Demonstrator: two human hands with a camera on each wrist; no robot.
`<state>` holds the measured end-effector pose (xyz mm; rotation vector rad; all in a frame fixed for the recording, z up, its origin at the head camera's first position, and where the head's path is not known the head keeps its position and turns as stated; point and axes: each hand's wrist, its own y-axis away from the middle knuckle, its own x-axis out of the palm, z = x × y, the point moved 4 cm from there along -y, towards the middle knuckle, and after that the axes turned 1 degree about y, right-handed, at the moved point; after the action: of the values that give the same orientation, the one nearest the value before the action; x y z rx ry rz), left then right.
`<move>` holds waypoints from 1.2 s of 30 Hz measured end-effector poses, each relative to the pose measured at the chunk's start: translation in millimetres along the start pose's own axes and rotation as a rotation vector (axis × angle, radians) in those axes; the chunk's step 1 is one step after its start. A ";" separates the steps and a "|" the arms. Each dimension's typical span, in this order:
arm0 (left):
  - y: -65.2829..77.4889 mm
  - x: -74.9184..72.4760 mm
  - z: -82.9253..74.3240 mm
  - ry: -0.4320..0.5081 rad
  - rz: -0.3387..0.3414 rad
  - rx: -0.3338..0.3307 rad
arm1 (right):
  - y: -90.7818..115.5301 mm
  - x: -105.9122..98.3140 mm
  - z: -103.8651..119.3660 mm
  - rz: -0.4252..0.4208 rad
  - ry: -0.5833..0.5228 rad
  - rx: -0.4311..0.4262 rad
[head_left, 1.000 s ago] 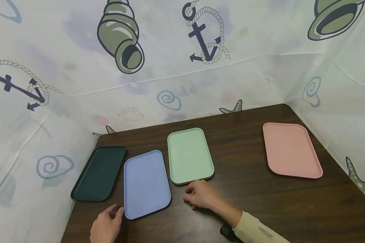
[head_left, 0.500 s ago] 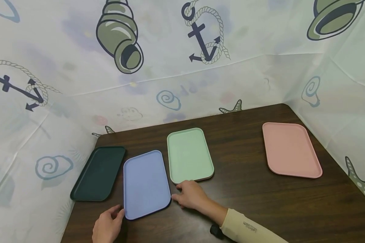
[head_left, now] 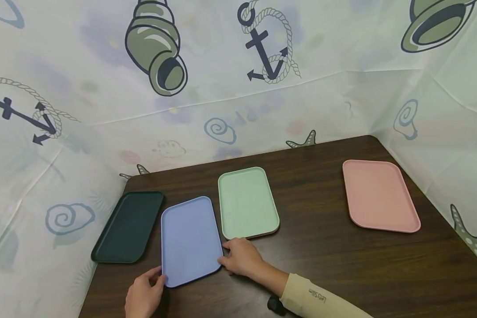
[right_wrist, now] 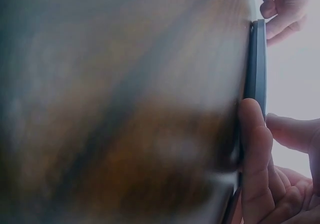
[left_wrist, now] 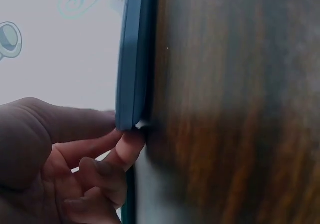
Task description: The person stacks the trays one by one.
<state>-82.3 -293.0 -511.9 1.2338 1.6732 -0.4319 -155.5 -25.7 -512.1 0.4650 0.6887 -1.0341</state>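
Observation:
A periwinkle blue tray (head_left: 191,240) lies in front of me, its long sides running away from me. My left hand (head_left: 144,292) pinches its near left corner, thumb on the rim. In the left wrist view the left fingertips (left_wrist: 129,146) sit under the tray's edge. My right hand (head_left: 240,257) pinches the right side near the front corner. In the right wrist view the right thumb (right_wrist: 290,131) is on one face of the edge, the index finger on the other. A light green tray (head_left: 248,203) lies just beyond my right hand.
A dark green tray (head_left: 128,227) lies left of the blue one, close to the table's left edge. Far to the right is a pink tray (head_left: 381,196). The dark wooden table (head_left: 322,256) meets a printed cloth (head_left: 222,97) at the back and sides.
My right hand has moved left from below the light green tray and now pinches the blue tray's right side. The left hand has shifted slightly right onto the tray's corner.

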 end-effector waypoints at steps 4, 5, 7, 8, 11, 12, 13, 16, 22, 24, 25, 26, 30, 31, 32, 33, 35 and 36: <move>2.1 0.3 -1.3 0.006 0.005 0.016 | 0.0 1.8 0.4 -0.002 -0.014 -0.005; 2.8 0.3 -1.6 0.008 0.003 0.017 | 0.0 2.3 0.2 -0.001 -0.018 -0.005; 3.7 0.3 -2.1 0.010 0.000 0.019 | -0.1 3.1 -0.2 0.005 -0.023 -0.007; 4.0 0.3 -2.3 0.013 0.001 0.019 | -0.2 3.4 -0.4 0.007 -0.023 -0.010; 3.9 1.3 -1.1 0.022 0.001 0.007 | -0.2 3.5 -0.5 0.010 -0.033 -0.021; 3.5 1.8 -0.7 0.024 0.002 0.009 | 0.0 3.3 -0.4 0.009 -0.034 -0.027; 3.3 2.4 -0.1 0.028 0.003 0.011 | 0.1 3.1 -0.3 0.007 -0.035 -0.033; 3.2 4.5 2.0 0.043 -0.001 0.020 | 0.7 1.8 -0.3 0.003 -0.042 -0.041; 9.6 7.0 7.3 0.105 -0.020 0.042 | 1.8 0.8 -1.4 0.018 -0.083 -0.029; 12.9 7.4 9.7 0.125 -0.034 0.045 | 2.3 1.1 -1.8 0.025 -0.100 -0.027; 14.5 7.5 10.9 0.133 -0.044 0.049 | 2.7 1.2 -1.8 0.029 -0.107 -0.026; 15.8 7.7 12.0 0.141 -0.052 0.052 | 2.9 1.4 -2.0 0.031 -0.112 -0.027; 19.6 9.1 14.9 0.182 -0.082 0.055 | 3.2 0.5 -1.9 0.037 -0.135 -0.037; 20.3 9.4 15.2 0.192 -0.087 0.052 | 3.3 0.2 -2.0 0.041 -0.144 -0.038; 20.7 9.8 15.3 0.203 -0.085 0.051 | 3.5 -0.3 -2.2 0.046 -0.161 -0.034; 21.3 10.1 15.3 0.212 -0.088 0.047 | 3.8 -1.0 -2.3 0.049 -0.173 -0.031; 22.1 10.5 14.2 0.230 -0.086 0.043 | 4.6 -3.3 -2.4 0.054 -0.196 -0.023; 22.6 10.6 13.5 0.236 -0.084 0.041 | 5.0 -4.5 -2.5 0.055 -0.204 -0.020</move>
<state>-56.1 -287.8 -521.5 1.2869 1.9303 -0.3845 -153.3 -19.1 -510.5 0.3533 0.5018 -1.0057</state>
